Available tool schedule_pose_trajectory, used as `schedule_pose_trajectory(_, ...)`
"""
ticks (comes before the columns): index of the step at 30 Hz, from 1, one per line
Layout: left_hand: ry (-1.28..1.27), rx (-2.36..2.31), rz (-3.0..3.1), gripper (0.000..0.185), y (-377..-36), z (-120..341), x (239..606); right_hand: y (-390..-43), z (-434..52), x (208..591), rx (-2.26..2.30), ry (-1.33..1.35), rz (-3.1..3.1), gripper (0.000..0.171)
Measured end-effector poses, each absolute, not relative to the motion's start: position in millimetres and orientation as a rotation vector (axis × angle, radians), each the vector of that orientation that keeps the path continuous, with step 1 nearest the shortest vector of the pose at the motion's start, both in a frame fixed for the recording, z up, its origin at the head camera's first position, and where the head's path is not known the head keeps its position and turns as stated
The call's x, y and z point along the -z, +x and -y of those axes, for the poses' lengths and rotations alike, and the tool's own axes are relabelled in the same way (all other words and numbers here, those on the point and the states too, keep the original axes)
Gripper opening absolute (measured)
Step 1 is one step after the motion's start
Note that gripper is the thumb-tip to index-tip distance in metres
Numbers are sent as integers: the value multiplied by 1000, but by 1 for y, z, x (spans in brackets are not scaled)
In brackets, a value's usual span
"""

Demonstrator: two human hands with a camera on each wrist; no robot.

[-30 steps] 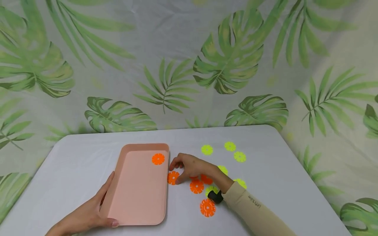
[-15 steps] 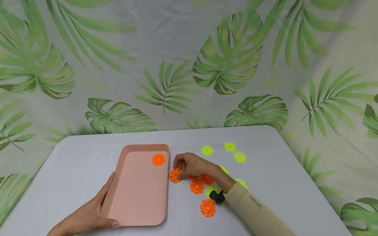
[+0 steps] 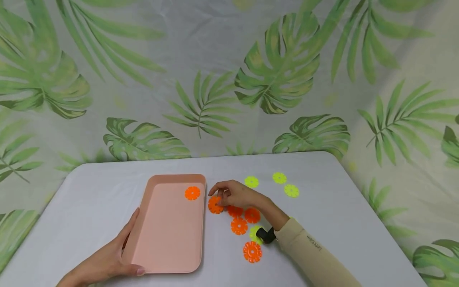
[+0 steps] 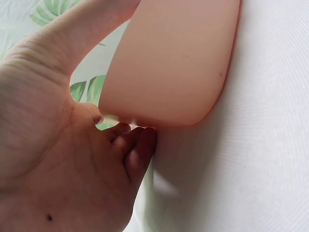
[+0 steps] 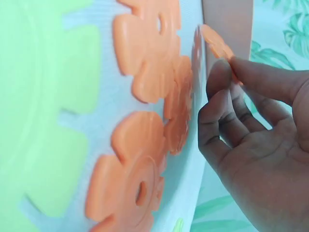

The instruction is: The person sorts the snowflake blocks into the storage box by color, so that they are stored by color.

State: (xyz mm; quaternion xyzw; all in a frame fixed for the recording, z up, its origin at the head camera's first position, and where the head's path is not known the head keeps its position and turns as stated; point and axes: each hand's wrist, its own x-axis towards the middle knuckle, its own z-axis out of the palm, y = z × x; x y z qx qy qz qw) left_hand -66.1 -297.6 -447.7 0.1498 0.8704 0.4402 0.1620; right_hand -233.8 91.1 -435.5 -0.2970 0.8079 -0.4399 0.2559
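Note:
A pink rectangular tray (image 3: 168, 235) lies on the left half of the table. My left hand (image 3: 104, 255) grips its near left corner, thumb at the front edge and fingers along the side; the left wrist view shows the tray's outer wall (image 4: 169, 72) up close. To the right of the tray, my right hand (image 3: 238, 194) pinches an orange notched interlocking disc (image 3: 215, 205) by its edge. In the right wrist view that disc (image 5: 217, 42) stands tilted between thumb and fingertips, off the table. Another orange disc (image 3: 192, 193) rests inside the tray, toward its far right corner.
Under and in front of the right hand lie several orange discs (image 3: 239, 226), some overlapping. A yellow-green disc (image 3: 255, 234) sits among them, partly behind a black wrist device (image 3: 266, 235). Farther back are more yellow-green discs (image 3: 279, 178). A leaf-print curtain (image 3: 201, 103) hangs behind the table.
My right hand has taken hold of the orange disc beside the tray, raised it and shifted slightly away and to the right. My left hand and the tray have stayed put.

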Motion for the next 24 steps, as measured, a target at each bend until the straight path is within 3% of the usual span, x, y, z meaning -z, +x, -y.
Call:
schedule_pose_trajectory(9, 502, -1173, -2614, 133, -64, 298, 449, -242, -92, 430, 1330, -742, -2200, 33)
schedule_pose_trajectory(24, 417, -1227, -2505, 132, -69, 298, 448, -250, -84, 422, 1506, -772, -2221, 35)
